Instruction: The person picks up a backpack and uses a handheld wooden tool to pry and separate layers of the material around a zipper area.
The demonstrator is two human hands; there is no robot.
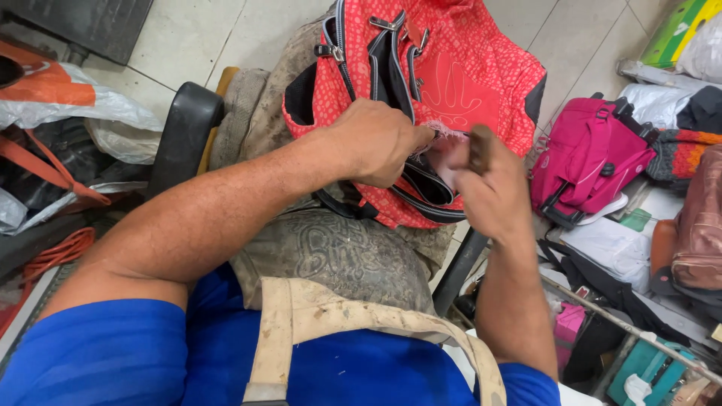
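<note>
Nearest the camera, a blue shirt point(113, 353) covers the chest, crossed by a stiff, soiled cream strap point(301, 316) of a worn apron point(346, 252). The apron is thick, grey-brown, creased and embossed, and it lies over the lap.

On the apron rests the red bag point(451, 83), made of patterned woven fabric with black trim, metal zips and buckles. Its mouth is open toward the person.

The left hand point(380, 139) is curled, fingers pinching the frayed pink lining at the bag's opening. The forearm crosses the lap and hides the bag's lower left edge. The right hand point(489, 188) is closed round a dark wooden tool handle point(480, 149) held just beside the same edge; the tool's tip is blurred and cannot be made out. The two hands nearly touch.

To the left stands a black padded armrest point(184, 131), with white and orange plastic bags point(68, 105) and an orange cord point(53, 256) beyond it. To the right, on the pale tiled floor point(188, 37), lie a magenta backpack point(587, 158), a glossy brown leather bag point(699, 225), a striped knitted piece point(681, 150) and loose papers point(609, 244).
</note>
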